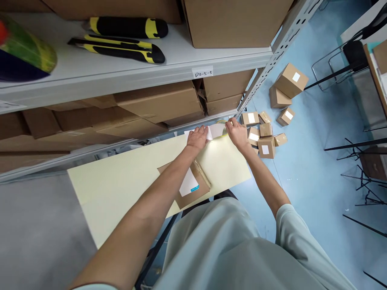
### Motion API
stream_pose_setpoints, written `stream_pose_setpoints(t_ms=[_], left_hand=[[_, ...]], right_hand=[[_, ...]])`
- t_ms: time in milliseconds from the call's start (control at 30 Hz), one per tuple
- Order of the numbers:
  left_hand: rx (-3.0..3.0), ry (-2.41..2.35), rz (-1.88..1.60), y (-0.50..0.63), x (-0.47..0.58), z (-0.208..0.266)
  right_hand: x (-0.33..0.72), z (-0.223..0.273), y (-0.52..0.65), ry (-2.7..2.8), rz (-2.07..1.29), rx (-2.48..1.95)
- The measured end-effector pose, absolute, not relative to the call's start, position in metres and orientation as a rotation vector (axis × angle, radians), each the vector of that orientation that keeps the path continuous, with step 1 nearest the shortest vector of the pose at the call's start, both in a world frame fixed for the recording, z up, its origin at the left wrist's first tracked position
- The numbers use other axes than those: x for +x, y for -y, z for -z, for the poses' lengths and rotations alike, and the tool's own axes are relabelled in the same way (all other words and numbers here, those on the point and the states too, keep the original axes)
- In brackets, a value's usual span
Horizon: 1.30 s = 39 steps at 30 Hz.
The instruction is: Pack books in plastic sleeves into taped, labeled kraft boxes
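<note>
A strip of white paper (216, 130), perhaps labels on a backing, lies at the far edge of the pale yellow table (121, 177). My left hand (198, 138) rests flat on its left part, fingers stretched out, and a white flap shows beside the fingertips. At the strip's right end, my right hand (237, 133) is closed in a pinch on it; the fingertips are partly hidden. Below my left forearm, which covers part of it, is a flat cardboard box (201, 177) with clear tape and a white label (188, 184) with a blue mark.
Two yellow-black utility knives (130, 27) lie on the metal shelf (175, 64) above the table, near a green bottle-like item (27, 48). Cardboard boxes (160, 98) fill the lower shelf. Several small boxes (266, 146) are heaped on the blue floor right of the table.
</note>
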<state>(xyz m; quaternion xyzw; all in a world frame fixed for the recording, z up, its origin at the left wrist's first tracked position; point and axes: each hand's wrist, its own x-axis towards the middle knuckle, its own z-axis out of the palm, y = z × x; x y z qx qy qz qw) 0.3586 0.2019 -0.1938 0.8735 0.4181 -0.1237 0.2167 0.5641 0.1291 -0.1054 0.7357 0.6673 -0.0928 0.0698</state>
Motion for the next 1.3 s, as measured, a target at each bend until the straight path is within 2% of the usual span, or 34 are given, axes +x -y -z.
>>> stream_pose_setpoints(t_ms=[1300], left_hand=[[2.372,-1.148,0.352,-0.208,0.366,0.208]], right_hand=[[0.576,0.131,-0.115,-1.850,0.367,2.244]])
